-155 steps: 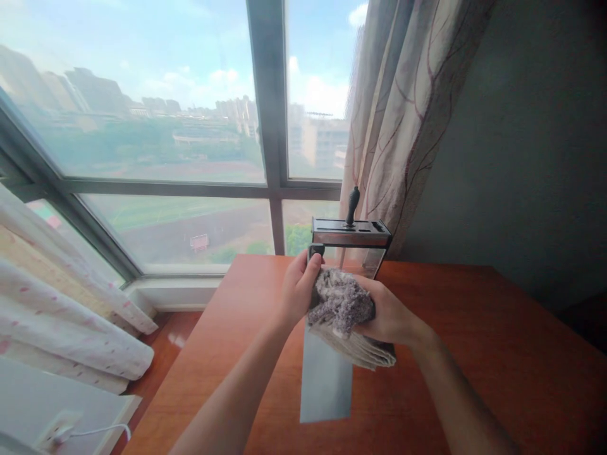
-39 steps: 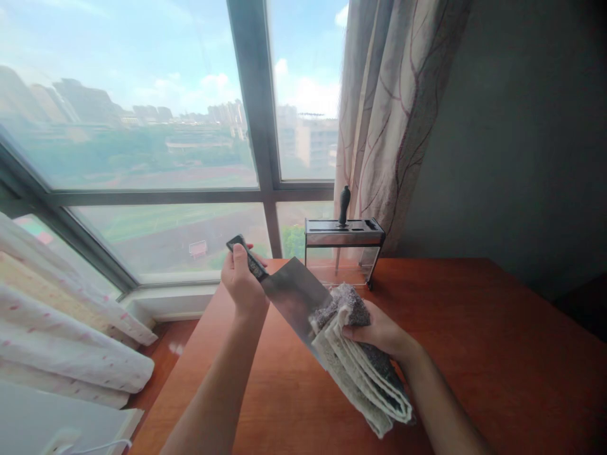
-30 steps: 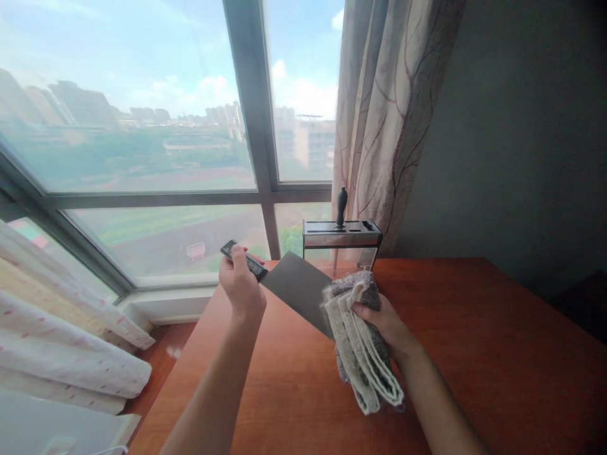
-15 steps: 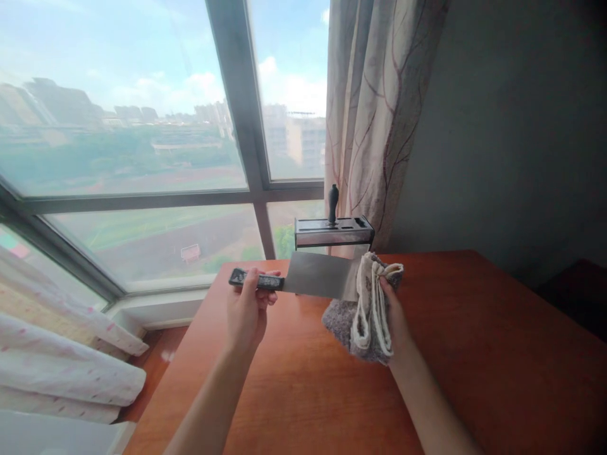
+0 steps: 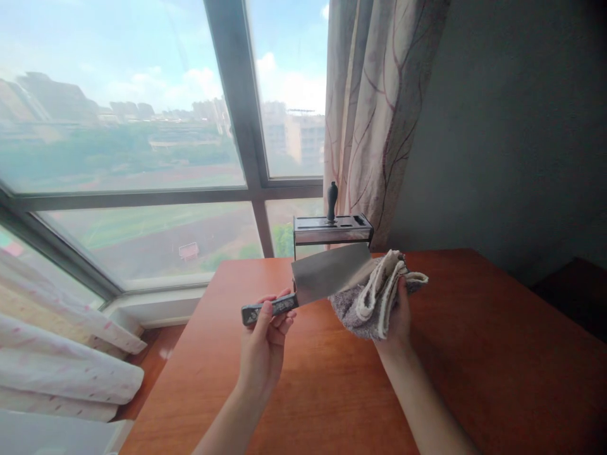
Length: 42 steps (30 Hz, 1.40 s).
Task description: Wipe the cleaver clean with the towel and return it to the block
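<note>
A cleaver (image 5: 327, 272) with a wide grey blade and a dark, worn handle is held above the table. My left hand (image 5: 263, 344) is closed round its handle, thumb along the near side. In my right hand (image 5: 398, 322) is a bunched grey towel (image 5: 363, 309) with cream edging. The towel lies against the far end of the blade and hides that tip. Some fingers of my right hand are covered by the cloth.
Behind the blade stands a metal knife rack (image 5: 332, 234) with slots and a black-handled tool (image 5: 332, 201) upright in it. The wooden table (image 5: 313, 392) ends at a window (image 5: 156, 234). Curtains (image 5: 370, 114) hang at the back and lower left.
The cleaver has tilted, its handle end lower and further right, its blade end higher. My right hand and the towel have shifted slightly right and turned.
</note>
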### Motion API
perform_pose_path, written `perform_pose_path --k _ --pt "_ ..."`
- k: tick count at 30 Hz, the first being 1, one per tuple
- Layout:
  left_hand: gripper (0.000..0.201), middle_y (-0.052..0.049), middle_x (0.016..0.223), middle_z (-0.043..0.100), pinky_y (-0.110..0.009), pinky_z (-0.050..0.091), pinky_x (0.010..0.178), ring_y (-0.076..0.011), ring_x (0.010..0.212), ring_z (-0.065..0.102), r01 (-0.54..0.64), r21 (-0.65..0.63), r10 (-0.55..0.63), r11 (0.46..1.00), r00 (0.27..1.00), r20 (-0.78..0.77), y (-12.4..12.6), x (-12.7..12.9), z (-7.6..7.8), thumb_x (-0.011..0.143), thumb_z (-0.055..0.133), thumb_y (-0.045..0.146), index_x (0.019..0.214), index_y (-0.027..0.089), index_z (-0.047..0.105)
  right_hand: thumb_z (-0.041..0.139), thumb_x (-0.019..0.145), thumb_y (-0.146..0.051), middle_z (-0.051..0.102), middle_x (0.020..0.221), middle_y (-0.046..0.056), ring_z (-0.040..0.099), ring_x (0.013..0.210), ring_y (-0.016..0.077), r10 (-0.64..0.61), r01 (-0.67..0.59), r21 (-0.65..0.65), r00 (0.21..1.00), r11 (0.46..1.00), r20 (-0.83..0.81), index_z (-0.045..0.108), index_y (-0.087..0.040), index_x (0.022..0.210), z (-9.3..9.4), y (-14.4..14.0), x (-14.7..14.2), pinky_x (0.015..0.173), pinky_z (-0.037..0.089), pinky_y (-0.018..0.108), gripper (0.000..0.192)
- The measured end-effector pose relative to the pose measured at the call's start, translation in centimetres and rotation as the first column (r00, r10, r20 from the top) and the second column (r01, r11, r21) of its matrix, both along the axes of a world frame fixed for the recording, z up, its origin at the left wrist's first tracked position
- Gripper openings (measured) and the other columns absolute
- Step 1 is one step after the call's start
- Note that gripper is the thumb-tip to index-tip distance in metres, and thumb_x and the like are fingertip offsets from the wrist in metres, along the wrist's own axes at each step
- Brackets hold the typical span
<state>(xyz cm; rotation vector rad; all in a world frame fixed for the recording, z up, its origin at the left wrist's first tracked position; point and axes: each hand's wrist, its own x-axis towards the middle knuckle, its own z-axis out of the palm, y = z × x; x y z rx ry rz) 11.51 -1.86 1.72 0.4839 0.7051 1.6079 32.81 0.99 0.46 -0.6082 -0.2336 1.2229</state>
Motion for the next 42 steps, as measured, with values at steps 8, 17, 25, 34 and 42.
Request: perform_pose_path --k 8,17,25,34,42 --pt "0.021 -0.01 0.115 0.069 -0.028 0.056 0.075 -0.0179 0.083 0.07 0.247 -0.045 -0.25 0.968 0.964 -0.09 -1.4 2.5 -1.1 0.076 0.074 0.025 0.094 0.017 0.068 0.07 0.076 -0.047 0.074 0.103 -0.001 0.07 0.091 0.021 0.22 -0.224 -0.055 0.974 0.973 -0.06 0.068 -0.025 0.107 -0.8 -0.9 -3.6 0.086 0.056 0.038 0.038" --pt "0.029 -0.011 0.112 0.07 -0.03 0.053 0.077 -0.0198 0.086 0.067 0.298 -0.044 -0.301 0.954 0.934 -0.19 -1.0 1.9 -1.1 0.074 0.075 0.028 0.101 0.018 0.072 0.073 0.074 -0.043 0.075 0.096 0.001 0.071 0.087 0.0202 0.235 -0.234 -0.141 0.972 0.962 -0.004 0.066 -0.021 0.107 -1.7 -0.9 -4.6 0.082 0.056 0.034 0.041" --pt "0.028 -0.013 0.12 0.067 -0.029 0.05 0.073 -0.0143 0.073 0.063 0.354 -0.032 -0.351 0.935 0.902 -0.253 -1.5 1.9 -1.0 0.075 0.075 0.031 0.1 0.019 0.073 0.067 0.077 -0.047 0.075 0.1 -0.004 0.07 0.088 0.0181 0.04 -0.041 -0.076 0.999 0.996 -0.017 0.067 -0.028 0.105 -0.7 0.3 0.5 0.081 0.056 0.033 0.034" --pt "0.031 -0.011 0.117 0.068 -0.032 0.047 0.088 -0.0248 0.104 0.061 0.278 0.001 -0.264 0.96 0.912 -0.315 -1.7 3.1 -2.5 0.072 0.076 0.033 0.101 0.022 0.073 0.071 0.075 -0.046 0.076 0.088 -0.002 0.07 0.078 0.0197 0.16 -0.165 -0.071 0.984 0.984 -0.074 0.07 -0.025 0.092 0.1 -1.4 -4.0 0.078 0.057 0.035 0.028" --pt "0.034 -0.007 0.091 0.071 -0.027 0.046 0.073 -0.0176 0.079 0.061 0.204 -0.045 -0.206 0.978 0.9 -0.385 -0.6 1.6 -3.2 0.069 0.079 0.035 0.098 0.019 0.073 0.075 0.074 -0.036 0.076 0.09 -0.004 0.07 0.081 0.0174 0.286 -0.293 -0.054 0.952 0.955 -0.104 0.07 -0.024 0.094 -0.3 -1.7 -5.4 0.081 0.056 0.031 0.023"
